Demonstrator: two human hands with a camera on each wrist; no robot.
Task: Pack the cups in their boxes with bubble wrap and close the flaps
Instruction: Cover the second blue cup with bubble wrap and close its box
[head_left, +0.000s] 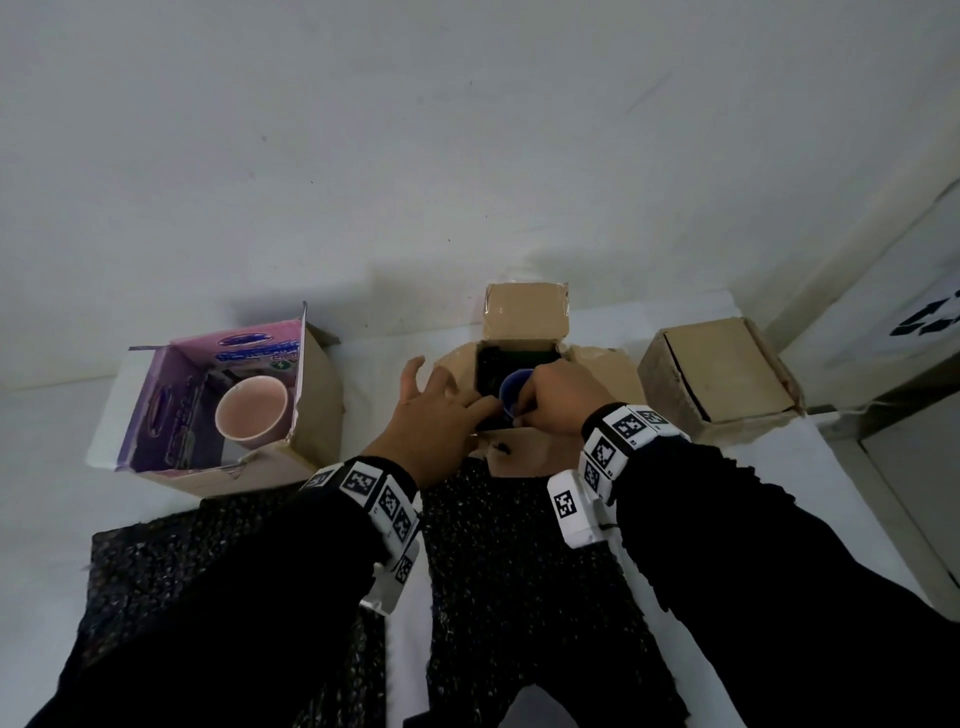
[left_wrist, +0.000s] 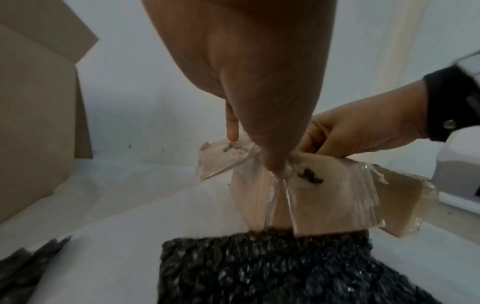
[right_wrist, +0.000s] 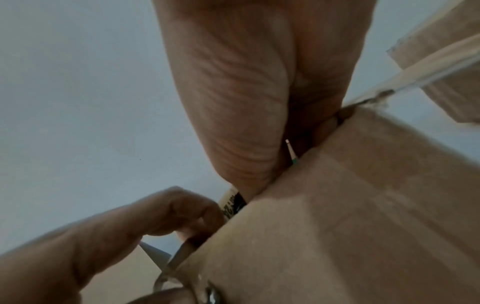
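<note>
Far L on the white table (head_left: 47, 426): purple-lined box (head_left: 218, 415), flaps up, pink cup (head_left: 252, 411) sitting inside, no wrap round it. In front, nr the bottom edge, black bubble wrap (head_left: 519, 571) lies flat in sheets, partly under both black sleeves. Centre: left hand (head_left: 441, 415) reaches to the near L rim of the middle box (head_left: 524, 317); thumb and outer fingers spread, relaxed, fingertips on the cardboard at the opening, no clear grip on anything. Middle box is open, back flap up, side flaps splayed out w/ loose clear tape; dark lining inside. Blue cup (head_left: 514, 392) is in that opening, rim still above the box edge. Right hand (head_left: 558, 397) just R of it, fingers curled over the cup's near side, holding it; wrist cam shows only palm against cardboard. Far R: closed box (head_left: 722, 374), plain brown, top flaps folded down, apart from the middle one.
</note>
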